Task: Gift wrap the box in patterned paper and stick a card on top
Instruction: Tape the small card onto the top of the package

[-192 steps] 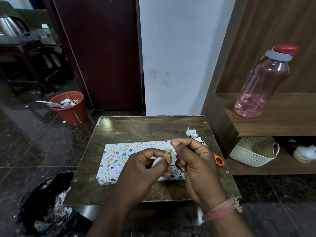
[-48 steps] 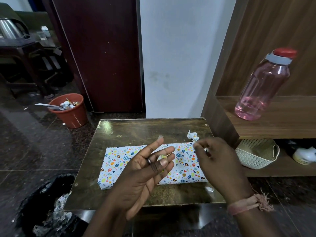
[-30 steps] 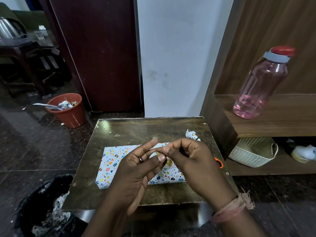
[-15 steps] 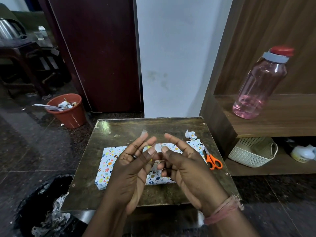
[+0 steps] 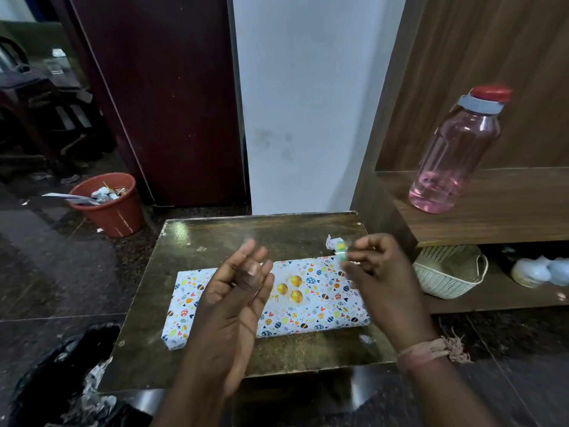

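Lying flat on the brown desk [image 5: 215, 238], the box [image 5: 311, 315] is fully covered in white paper dotted with small coloured eggs, hearts and leaves. A card [image 5: 291, 291] with three gold balloons sits on its top face, near the middle. The box is long and shallow, its long axis running from side to side across the desk, the right end angled slightly farther away than the left.

Above the box's left half hangs the left hand [image 5: 238, 300], palm turned inward, its fingers [image 5: 254, 257] straight and loosely spread, holding nothing I can make out. Above the box's right end the right hand [image 5: 380, 282] is curled, thumb and fingertips pinching a small blurred scrap [image 5: 341, 252] with a green and yellow tint; what it is I cannot tell. A crumpled bit of paper [image 5: 331, 241] lies on the desk just behind the box's right end. Right of the box, on a wooden shelf [image 5: 508, 211], stands a pink bottle [image 5: 452, 161].
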Motion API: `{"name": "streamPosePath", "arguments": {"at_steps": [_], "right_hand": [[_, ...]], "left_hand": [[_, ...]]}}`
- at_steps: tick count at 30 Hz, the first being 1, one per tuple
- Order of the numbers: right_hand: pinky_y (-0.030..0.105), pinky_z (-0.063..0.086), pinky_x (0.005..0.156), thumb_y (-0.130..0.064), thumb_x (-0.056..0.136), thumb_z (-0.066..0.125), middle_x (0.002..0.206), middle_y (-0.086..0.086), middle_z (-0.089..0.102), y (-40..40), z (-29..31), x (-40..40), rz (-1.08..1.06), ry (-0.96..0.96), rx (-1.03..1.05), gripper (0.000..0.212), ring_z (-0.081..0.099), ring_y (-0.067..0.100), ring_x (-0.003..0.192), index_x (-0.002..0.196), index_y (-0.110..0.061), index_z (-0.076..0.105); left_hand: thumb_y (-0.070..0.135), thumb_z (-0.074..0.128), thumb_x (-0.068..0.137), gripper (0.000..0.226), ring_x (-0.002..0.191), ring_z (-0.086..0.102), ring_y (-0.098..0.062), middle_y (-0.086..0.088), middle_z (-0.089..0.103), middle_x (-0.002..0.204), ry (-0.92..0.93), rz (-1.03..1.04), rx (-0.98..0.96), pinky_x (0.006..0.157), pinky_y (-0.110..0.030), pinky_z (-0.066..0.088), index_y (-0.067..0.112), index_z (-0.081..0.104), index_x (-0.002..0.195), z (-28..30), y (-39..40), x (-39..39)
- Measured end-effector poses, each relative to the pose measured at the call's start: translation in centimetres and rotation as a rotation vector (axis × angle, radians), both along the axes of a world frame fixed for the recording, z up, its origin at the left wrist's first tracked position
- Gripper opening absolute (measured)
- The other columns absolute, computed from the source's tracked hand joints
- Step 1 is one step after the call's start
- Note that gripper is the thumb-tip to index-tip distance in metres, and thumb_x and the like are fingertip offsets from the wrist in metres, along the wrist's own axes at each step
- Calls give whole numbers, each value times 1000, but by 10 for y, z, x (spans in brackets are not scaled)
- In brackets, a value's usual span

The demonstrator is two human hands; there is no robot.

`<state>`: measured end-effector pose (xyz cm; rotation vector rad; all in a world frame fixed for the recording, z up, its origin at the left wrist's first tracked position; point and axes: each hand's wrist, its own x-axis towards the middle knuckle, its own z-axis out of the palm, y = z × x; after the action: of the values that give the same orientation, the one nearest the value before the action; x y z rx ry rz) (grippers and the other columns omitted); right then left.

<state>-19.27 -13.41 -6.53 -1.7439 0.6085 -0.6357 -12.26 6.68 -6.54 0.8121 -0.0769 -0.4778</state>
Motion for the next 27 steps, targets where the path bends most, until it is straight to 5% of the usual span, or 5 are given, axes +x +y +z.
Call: {"name": "streamPosePath", "arguments": {"at_steps": [2, 5, 13, 27], "right_hand": [[25, 53, 73, -8, 87, 75, 87, -11, 73, -25, -10, -12, -152, 160, -282, 31, 71, 7, 86, 98, -29, 54], [33, 53, 77, -8, 88, 73, 94, -8, 73, -44, -24, -20, -212, 261, -399, 33, 70, 18, 90, 108, -29, 55], [41, 55, 85, 0, 86, 67, 98, 3, 75, -44, -44, -7, -195, 296, -441, 50, 70, 28, 95, 131, -18, 54], [42, 56, 89, 1, 88, 65, 105, 8, 75, -46, -50, -4, -161, 307, -449, 46, 70, 29, 101, 130, -16, 60]], "left_hand": [[29, 89, 72, 69, 126, 64, -30, -13, 68, 134, -12, 4, 15, 105, -40, 49, 8, 64, 133, 2, 2, 0], [15, 63, 86, 46, 122, 67, -30, -10, 71, 129, -25, -22, 68, 100, -41, 54, 8, 64, 132, 2, 0, -1], [14, 60, 87, 43, 114, 69, -28, -11, 71, 127, -6, -46, 106, 83, -31, 62, 9, 67, 129, 2, 0, -1], [16, 66, 88, 41, 111, 71, -27, -13, 71, 127, 21, -79, 143, 91, -36, 60, 10, 68, 128, 5, 1, -4]]}}
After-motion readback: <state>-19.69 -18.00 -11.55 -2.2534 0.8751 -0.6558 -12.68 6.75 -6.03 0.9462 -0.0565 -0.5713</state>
